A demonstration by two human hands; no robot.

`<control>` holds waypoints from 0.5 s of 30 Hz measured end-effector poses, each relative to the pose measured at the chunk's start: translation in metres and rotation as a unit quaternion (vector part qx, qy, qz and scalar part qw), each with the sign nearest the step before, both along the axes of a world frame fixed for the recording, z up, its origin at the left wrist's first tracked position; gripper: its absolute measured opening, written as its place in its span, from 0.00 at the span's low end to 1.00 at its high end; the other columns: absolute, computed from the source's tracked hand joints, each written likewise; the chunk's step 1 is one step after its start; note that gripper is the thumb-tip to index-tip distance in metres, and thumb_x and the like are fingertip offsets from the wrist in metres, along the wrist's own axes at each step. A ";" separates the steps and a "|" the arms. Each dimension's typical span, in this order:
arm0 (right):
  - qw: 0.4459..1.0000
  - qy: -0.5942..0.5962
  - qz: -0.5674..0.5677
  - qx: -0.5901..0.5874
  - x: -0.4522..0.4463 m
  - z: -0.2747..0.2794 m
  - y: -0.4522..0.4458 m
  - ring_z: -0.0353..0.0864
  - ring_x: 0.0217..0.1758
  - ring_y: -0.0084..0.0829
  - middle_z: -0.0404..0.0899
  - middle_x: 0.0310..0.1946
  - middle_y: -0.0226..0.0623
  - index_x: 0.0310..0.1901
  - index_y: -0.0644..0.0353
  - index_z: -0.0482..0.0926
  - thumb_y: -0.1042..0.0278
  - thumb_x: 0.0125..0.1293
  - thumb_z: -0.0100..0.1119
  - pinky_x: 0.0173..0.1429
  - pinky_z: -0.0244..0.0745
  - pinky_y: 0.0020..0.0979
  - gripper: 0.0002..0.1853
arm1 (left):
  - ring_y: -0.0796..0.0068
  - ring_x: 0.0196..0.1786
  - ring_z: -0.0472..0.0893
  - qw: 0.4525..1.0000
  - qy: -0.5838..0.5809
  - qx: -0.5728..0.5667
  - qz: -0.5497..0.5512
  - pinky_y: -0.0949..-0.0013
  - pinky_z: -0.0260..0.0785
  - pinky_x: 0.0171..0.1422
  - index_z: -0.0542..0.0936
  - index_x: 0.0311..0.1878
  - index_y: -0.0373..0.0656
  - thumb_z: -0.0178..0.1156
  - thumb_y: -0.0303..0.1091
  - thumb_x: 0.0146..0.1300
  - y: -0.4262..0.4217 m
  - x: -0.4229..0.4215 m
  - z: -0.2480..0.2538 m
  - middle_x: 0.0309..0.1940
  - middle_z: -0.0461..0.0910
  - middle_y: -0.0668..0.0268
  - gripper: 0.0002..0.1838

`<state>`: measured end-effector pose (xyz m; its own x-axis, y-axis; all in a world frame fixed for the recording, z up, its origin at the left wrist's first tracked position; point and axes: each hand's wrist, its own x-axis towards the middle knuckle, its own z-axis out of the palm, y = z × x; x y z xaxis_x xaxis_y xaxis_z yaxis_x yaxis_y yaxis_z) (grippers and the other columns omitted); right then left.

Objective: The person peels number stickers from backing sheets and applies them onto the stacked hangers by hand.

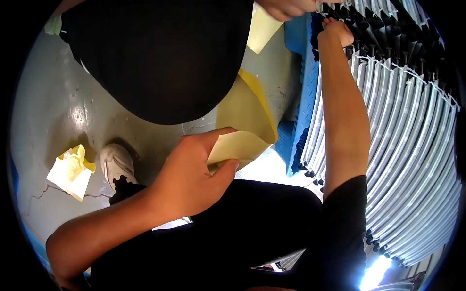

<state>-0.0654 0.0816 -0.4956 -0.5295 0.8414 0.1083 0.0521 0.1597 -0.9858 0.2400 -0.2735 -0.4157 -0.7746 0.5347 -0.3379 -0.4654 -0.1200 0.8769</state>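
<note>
The left hand grips the sheet, pinching its near edge between thumb and fingers. The right hand is up at the top of the stack, its fingers curled; whether it grasps anything there I cannot tell. The grey floor, cracked in places, spreads across the left and middle. The stack, many silvery-grey layers set side by side and curving downward, takes up the right, partly behind the right forearm. Black clothing of the person fills the bottom. A rounded black shape covers much of the upper left. Black folds run along the stack's upper end. The blue base, with a patterned surface, stands along its left side. The sheet, pale yellow and curled over, is between the black shape and the base, above the person's lap. Another sheet hangs near the top, just below a co-worker's hand, whose grip is cut off by the edge. Crumpled paper lies on the floor at left, near a pale shoe. A bright light glares at lower right. A thin white cord crosses the stack just below the folds.
</note>
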 end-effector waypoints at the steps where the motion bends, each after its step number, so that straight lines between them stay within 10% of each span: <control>1: 1.000 0.012 -0.028 -0.003 -0.003 -0.001 -0.001 0.79 0.17 0.35 0.80 0.21 0.47 0.35 0.68 0.75 0.75 0.67 0.49 0.20 0.78 0.32 0.07 | 0.64 0.38 0.85 1.000 0.001 -0.001 -0.003 0.67 0.75 0.43 0.78 0.51 0.30 0.57 0.23 0.61 0.000 -0.001 0.000 0.35 0.84 0.51 0.15; 15: 0.994 -0.023 -0.034 0.105 -0.017 -0.015 0.003 0.84 0.21 0.39 0.83 0.23 0.49 0.34 0.70 0.80 0.71 0.69 0.49 0.24 0.83 0.33 0.12 | 0.66 0.41 0.85 1.000 -0.021 0.016 0.003 0.68 0.75 0.47 0.78 0.51 0.30 0.58 0.22 0.62 -0.003 -0.002 -0.001 0.37 0.85 0.52 0.14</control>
